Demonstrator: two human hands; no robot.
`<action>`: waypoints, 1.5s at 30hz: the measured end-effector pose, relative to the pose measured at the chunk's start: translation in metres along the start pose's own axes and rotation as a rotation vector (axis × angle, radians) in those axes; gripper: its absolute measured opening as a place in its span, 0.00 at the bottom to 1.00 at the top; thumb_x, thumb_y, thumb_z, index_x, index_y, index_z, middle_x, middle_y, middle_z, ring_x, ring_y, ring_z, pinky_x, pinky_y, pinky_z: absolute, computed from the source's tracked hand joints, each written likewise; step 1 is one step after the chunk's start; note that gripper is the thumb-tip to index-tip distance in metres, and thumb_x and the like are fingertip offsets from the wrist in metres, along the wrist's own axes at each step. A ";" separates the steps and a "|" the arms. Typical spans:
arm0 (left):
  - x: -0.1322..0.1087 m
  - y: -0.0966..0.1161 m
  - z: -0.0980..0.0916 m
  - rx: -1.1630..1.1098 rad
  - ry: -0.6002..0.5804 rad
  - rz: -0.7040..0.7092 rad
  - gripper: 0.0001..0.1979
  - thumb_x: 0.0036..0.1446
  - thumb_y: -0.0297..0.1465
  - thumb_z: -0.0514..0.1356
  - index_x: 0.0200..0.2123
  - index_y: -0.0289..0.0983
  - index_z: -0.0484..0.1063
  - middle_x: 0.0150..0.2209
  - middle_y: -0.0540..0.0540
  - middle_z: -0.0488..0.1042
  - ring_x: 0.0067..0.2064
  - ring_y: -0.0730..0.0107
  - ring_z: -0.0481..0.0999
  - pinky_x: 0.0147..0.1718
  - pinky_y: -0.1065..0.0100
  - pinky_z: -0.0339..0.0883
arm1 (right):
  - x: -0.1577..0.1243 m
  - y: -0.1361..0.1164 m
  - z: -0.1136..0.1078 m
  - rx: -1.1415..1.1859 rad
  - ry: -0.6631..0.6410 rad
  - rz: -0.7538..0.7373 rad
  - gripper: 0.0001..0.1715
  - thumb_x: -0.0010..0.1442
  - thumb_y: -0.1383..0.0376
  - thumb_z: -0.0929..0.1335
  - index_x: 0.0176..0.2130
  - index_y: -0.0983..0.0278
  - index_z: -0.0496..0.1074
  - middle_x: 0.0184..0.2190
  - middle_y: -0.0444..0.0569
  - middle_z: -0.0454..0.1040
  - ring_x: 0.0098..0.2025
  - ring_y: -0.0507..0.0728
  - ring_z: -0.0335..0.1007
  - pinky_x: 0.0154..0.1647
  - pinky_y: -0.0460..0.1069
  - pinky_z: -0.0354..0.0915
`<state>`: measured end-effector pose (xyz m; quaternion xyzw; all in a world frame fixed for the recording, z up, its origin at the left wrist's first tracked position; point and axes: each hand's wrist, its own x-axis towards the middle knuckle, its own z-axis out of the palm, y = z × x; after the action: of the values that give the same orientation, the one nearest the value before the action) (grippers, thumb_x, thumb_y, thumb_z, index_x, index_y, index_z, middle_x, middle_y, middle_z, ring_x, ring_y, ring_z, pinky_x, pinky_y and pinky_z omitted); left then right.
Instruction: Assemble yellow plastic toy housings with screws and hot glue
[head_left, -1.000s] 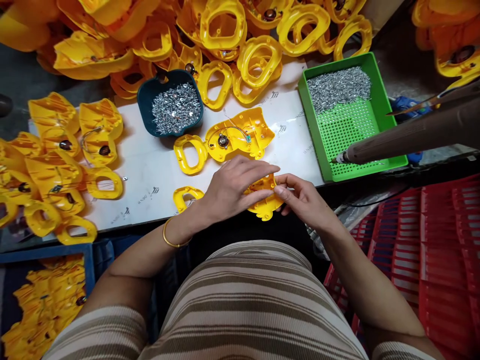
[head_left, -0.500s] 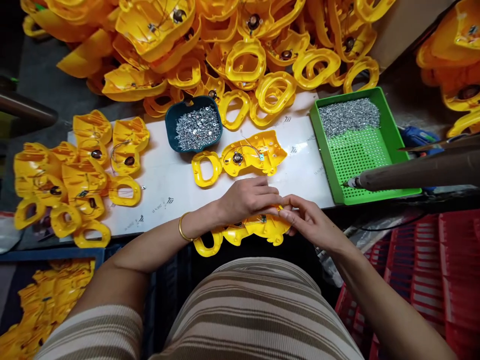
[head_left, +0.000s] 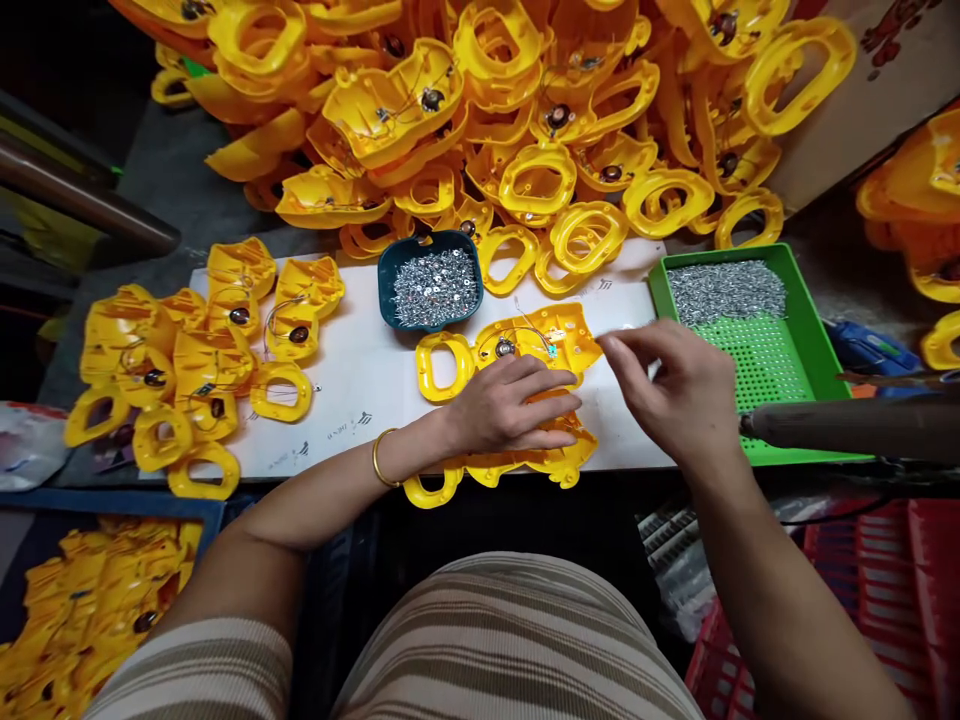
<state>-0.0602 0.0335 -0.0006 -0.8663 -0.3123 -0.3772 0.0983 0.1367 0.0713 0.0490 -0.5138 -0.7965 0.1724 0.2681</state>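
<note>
My left hand [head_left: 517, 405] lies across the near yellow plastic shell [head_left: 555, 462], its fingers stretched out and a little apart, hiding most of that shell. At the right tip of the far yellow shell [head_left: 574, 325], my right hand [head_left: 671, 385] has thumb and forefinger drawn together. Whether they grip that tip or something small between them I cannot make out. The far shell lies hollow side up, with a round speaker, thin wires and a small green board inside. A yellow ring-shaped handle [head_left: 422, 372] forms its left end.
Behind the shells is a dark teal tub [head_left: 386, 290] of small metal screws. A green perforated tray [head_left: 832, 350] with more metal pieces stands right, a dark tool [head_left: 847, 428] reaching over it. Yellow shells [head_left: 397, 100] are heaped at the back; others [head_left: 214, 355] sit left.
My right hand has left the near shell and moved up and right to the far shell's tip. My left hand has spread its fingers over the near shell. The camera view has shifted.
</note>
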 end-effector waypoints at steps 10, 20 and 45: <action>-0.027 -0.011 -0.026 0.058 -0.022 -0.240 0.10 0.59 0.41 0.64 0.33 0.41 0.78 0.45 0.46 0.80 0.47 0.60 0.73 0.42 0.60 0.69 | 0.110 -0.009 0.086 -0.283 -0.378 0.006 0.16 0.59 0.57 0.66 0.40 0.61 0.80 0.40 0.55 0.80 0.44 0.65 0.72 0.42 0.56 0.63; 0.005 -0.043 0.015 -0.077 -0.084 -0.656 0.10 0.65 0.34 0.58 0.44 0.44 0.79 0.54 0.47 0.72 0.57 0.58 0.62 0.57 0.52 0.61 | 0.055 0.028 0.027 0.611 -0.069 0.332 0.14 0.51 0.56 0.73 0.31 0.65 0.80 0.28 0.48 0.78 0.29 0.50 0.68 0.31 0.47 0.63; 0.027 -0.028 0.055 -0.222 -0.226 -0.804 0.09 0.60 0.39 0.63 0.32 0.41 0.78 0.59 0.46 0.70 0.63 0.48 0.59 0.60 0.38 0.54 | 0.002 0.042 0.039 0.550 -0.188 0.453 0.27 0.64 0.55 0.62 0.53 0.69 0.73 0.20 0.44 0.72 0.19 0.51 0.68 0.26 0.47 0.64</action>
<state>-0.0313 0.0904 -0.0212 -0.7171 -0.5912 -0.3196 -0.1849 0.1429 0.0905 -0.0051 -0.5678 -0.6073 0.4816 0.2771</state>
